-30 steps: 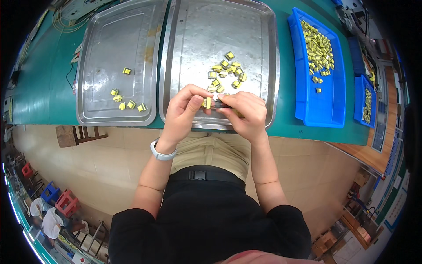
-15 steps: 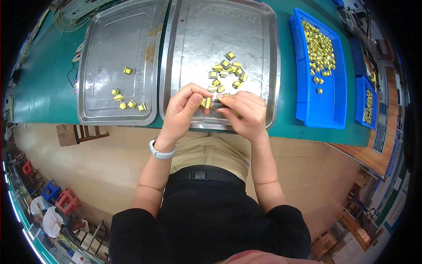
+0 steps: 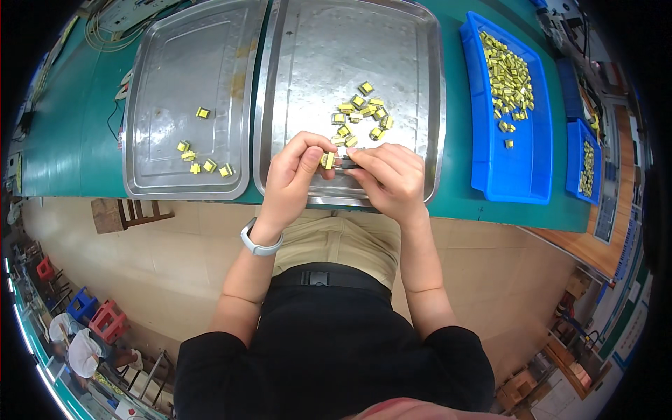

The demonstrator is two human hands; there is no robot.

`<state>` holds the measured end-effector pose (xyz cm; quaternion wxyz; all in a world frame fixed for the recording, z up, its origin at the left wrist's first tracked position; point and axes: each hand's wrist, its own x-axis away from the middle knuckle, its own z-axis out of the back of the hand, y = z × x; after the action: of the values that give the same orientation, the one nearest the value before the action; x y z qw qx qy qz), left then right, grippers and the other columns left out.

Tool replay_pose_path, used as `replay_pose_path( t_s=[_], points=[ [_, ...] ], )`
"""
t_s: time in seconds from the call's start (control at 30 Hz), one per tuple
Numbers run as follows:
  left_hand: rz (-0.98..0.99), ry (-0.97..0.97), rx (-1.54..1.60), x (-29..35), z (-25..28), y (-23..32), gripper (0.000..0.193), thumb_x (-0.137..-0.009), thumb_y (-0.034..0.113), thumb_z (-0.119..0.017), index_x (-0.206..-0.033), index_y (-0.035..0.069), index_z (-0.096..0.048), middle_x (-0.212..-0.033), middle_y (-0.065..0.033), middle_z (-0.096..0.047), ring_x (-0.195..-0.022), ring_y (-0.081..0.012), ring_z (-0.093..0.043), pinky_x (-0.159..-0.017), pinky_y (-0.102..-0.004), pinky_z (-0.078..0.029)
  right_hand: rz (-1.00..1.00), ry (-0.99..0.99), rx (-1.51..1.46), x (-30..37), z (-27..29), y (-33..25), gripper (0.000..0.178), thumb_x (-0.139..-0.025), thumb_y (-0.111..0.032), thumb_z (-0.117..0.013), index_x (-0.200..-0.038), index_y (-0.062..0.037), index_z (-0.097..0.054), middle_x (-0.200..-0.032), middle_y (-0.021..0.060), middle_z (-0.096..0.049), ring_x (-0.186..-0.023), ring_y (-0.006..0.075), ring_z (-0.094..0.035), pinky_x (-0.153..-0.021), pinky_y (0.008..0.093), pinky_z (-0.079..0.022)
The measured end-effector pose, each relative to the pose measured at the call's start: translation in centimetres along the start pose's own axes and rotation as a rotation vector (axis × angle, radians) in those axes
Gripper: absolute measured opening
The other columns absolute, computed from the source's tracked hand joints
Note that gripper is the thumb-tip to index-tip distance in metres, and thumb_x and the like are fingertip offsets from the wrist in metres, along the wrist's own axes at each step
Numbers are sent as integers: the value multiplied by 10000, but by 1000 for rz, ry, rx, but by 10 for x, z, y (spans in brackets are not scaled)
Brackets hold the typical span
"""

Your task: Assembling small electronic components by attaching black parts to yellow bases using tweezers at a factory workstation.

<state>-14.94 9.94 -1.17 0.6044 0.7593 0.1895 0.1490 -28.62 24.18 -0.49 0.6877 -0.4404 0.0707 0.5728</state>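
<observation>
Above the near edge of the middle metal tray [image 3: 294,56], my left hand [image 3: 292,171] pinches a small yellow transformer [image 3: 327,161] between thumb and fingers. My right hand [image 3: 393,178] is closed on a slim dark tool, apparently tweezers [image 3: 345,164], whose tip meets the transformer's right side. The rest of the tool is hidden under my fingers. Just beyond my hands, a loose cluster of similar yellow transformers [image 3: 359,102] lies on the tray.
On the left metal tray [image 3: 185,70] lie several more transformers [image 3: 196,168]. A blue bin [image 3: 521,171] at the right holds a heap of them, and a smaller blue bin [image 3: 586,190] stands beyond it. The green table [image 3: 455,203] ends just before my body.
Both hands stay nearly in place. The held transformer and the tool's tip have shifted very slightly; the grips look the same.
</observation>
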Motion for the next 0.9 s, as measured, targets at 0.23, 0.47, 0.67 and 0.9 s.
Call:
replay_pose_path(
  t_s=[0.23, 0.47, 0.67, 0.9],
  points=[
    [-7, -3, -15, 0, 1, -2, 223, -1084, 188, -492, -1067, 2, -614, -913, -40, -648, -792, -91, -623, -722, -237, -514, 0, -1, 19, 0, 0, 0, 299, -661, -48, -832, -946, -21, -744, -779, 78, -719, -617, 211, -637, -565, 322, -467],
    [21, 47, 122, -5, -3, 3, 226, -1079, 195, -494, -1209, 21, -556, -1063, -81, -652, -880, -112, -628, -784, -255, -514, -97, 62, -11, -2, 3, -2, 297, -685, -17, -826, -968, 5, -737, -778, 109, -715, -620, 223, -645, -574, 323, -485],
    [-78, 132, -701, -11, -19, 22, 311, -839, -45, -664, -1142, 12, -626, -1081, -107, -618, -933, -223, -624, -827, -331, -495, -212, 216, -59, 0, 6, -2, 291, -750, 14, -824, -1020, 47, -723, -809, 144, -724, -692, 225, -699, -613, 296, -533],
    [-148, 135, -922, -14, -21, 3, 271, -819, -20, -709, -1077, 8, -632, -1055, -136, -631, -986, -329, -603, -870, -416, -490, -190, 198, -70, -3, 4, -3, 302, -741, 15, -826, -1025, 40, -727, -825, 136, -727, -690, 220, -695, -612, 297, -532]
  ],
)
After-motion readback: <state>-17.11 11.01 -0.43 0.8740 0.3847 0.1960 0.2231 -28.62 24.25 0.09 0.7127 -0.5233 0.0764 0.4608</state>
